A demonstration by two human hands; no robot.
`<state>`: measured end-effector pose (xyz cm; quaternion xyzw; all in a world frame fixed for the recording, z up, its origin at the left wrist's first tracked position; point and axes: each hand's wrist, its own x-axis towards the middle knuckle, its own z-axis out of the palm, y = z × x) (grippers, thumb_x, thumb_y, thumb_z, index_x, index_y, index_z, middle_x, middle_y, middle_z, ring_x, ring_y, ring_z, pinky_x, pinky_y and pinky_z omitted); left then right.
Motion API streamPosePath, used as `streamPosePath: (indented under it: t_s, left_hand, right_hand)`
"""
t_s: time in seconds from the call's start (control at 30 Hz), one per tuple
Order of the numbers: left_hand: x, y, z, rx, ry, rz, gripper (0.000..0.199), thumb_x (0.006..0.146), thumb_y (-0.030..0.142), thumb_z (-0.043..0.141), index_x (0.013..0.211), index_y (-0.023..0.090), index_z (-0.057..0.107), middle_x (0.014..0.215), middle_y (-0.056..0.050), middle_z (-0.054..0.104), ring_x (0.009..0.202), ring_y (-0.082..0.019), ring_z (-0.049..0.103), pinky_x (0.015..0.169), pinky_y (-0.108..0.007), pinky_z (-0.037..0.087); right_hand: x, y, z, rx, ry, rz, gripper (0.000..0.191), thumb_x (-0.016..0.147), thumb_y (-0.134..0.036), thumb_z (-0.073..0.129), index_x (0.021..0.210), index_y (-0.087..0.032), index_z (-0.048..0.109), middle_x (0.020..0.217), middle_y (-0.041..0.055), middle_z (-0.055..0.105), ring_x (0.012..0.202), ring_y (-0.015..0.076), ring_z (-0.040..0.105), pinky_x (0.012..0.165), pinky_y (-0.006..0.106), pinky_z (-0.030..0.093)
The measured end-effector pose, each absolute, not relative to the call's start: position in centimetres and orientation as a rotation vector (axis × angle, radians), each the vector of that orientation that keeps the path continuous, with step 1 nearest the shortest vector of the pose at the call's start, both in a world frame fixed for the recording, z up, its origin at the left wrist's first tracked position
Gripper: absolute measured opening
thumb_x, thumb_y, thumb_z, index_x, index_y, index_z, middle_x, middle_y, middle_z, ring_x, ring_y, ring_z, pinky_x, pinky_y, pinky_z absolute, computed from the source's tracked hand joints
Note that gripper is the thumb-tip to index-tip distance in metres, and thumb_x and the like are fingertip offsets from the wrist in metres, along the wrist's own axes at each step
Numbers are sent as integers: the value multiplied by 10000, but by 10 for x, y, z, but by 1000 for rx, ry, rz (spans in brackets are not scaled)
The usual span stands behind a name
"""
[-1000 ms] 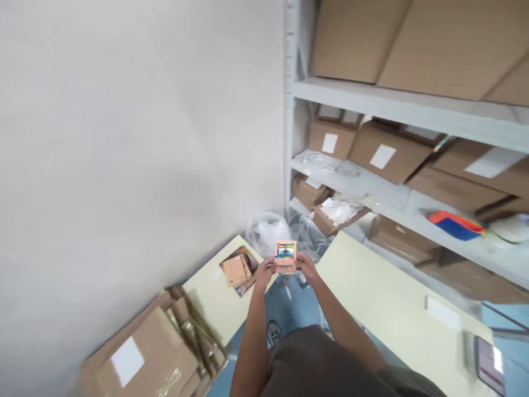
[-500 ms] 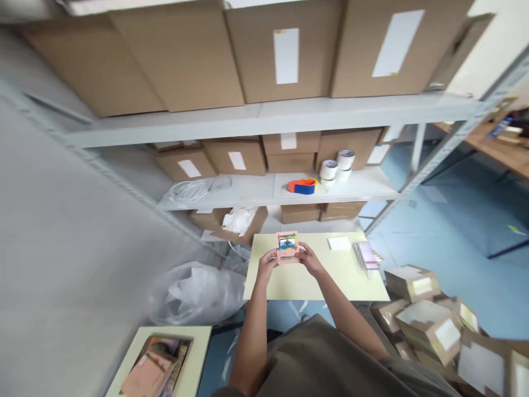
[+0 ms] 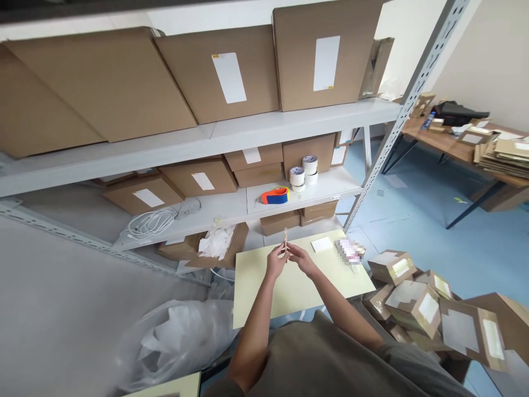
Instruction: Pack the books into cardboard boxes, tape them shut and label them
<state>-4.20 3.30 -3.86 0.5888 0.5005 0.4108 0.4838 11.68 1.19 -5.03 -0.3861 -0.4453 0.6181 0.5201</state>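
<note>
Over the pale yellow table (image 3: 256, 275), a thin pink picture card (image 3: 285, 237) is held upright, its narrow edge toward me. My left hand (image 3: 275, 262) grips it from the left with thumb and fingers. From the right, my right hand (image 3: 302, 259) has its fingers closed against the card as well. The printed face is turned out of sight. To the right of my hands, a flat white piece (image 3: 322, 244) lies on the table. Beside it is a pixelated pale item (image 3: 350, 250) that I cannot make out.
Grey shelving (image 3: 231, 132) with brown cartons (image 3: 326, 60) rises behind the table. Its middle shelf bears an orange-and-blue tape dispenser (image 3: 274, 196), tape rolls (image 3: 297, 177) and a coiled white cable (image 3: 152, 222). Boxes (image 3: 413, 303) pile at right; a plastic bag (image 3: 182, 342) sits at left.
The card has turned from showing its printed face to standing edge-on between my hands. The camera view has swung to the right, showing more of the wooden desk.
</note>
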Motion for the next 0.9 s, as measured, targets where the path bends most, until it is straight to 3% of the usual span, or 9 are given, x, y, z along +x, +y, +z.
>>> streamPosePath:
  t_s: [0.17,0.3,0.4,0.53,0.7,0.77,0.9]
  left_hand:
    - [-73,49,-30,1219,1047,1072,668,820,472,786,1396,147,691,1307,-162,747,1154,-305,727,975,-433,598]
    - [-96,55,-37,1039,1001,1103,804,726,509,877,1415,146,675,1367,-194,712,1198,-339,711,967,-463,605]
    - [-100,59,-43,1026,1161,1200,756,673,493,919,1323,153,735,1299,-188,746,1172,-330,718,999,-477,587]
    - [-92,63,-38,1213,1339,1228,549,709,450,906,1180,188,801,1182,-155,779,1090,-290,735,985,-436,590]
    - [-85,61,-25,1342,1125,1121,543,799,467,832,1265,195,768,1172,-104,783,1056,-269,745,949,-386,597]
    - [-90,61,-23,1253,1073,1115,560,809,499,816,1263,175,763,1136,-94,796,1064,-276,743,953,-394,595]
    - [-107,61,-24,1037,969,1091,737,753,530,865,1366,158,696,1247,-130,771,1088,-292,743,918,-409,610]
  right_hand:
    - [118,30,-43,-1184,-1025,1277,549,752,-427,775,1280,-280,733,1379,107,707,1291,338,630,1040,508,523]
    - [118,37,-36,-1092,-949,1428,591,745,-474,815,1277,-237,714,1163,96,787,1009,290,726,853,428,584]
    - [113,38,-31,-1005,-900,1515,522,732,-498,844,1149,-204,736,1005,85,810,846,258,731,728,365,566]
    - [102,39,-25,-970,-938,1447,471,748,-456,828,1146,-219,747,1089,90,810,974,293,740,797,388,573]
    - [90,45,-27,-882,-1198,1460,475,775,-343,754,1247,-291,765,1293,70,759,1246,330,673,1009,483,530]
    - [90,48,-30,-963,-1215,1389,482,792,-353,723,1269,-293,755,1325,78,743,1269,326,659,1016,493,534]
    - [95,53,-34,-1265,-1088,1148,552,747,-412,786,1276,-271,720,1326,104,730,1175,315,682,953,487,581]
